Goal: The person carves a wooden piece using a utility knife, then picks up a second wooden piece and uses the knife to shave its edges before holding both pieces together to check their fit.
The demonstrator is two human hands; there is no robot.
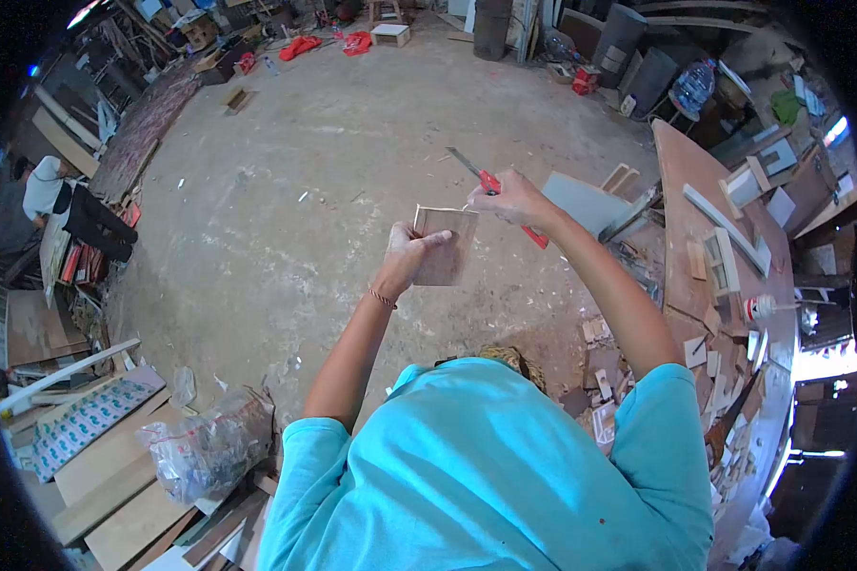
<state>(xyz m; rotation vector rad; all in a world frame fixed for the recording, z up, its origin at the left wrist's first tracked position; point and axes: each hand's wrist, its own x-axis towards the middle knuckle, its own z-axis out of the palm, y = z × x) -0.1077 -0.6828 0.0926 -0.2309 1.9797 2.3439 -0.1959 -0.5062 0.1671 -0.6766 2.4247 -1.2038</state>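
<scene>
My left hand (pixel 414 250) is closed on a small flat wooden board (pixel 452 252), thumb across its face and fingers behind. The board is brown, with a paler strip along its top edge. Up and to the right, my right hand (pixel 510 200) wraps round a red utility knife (pixel 489 183). Its long grey blade points up and left, while the red handle end shows below the hand. Something thin and pale spans from the right-hand fingers to the board's top corner; I cannot make out what it is.
A large brown panel (pixel 671 190) with wood pieces and a white bottle (pixel 760 306) stands right. Planks (pixel 114 457) and a plastic bag of items (pixel 209 452) lie lower left. Another person (pixel 76 205) works at far left. Wood scraps litter the concrete floor (pixel 286 190) near me.
</scene>
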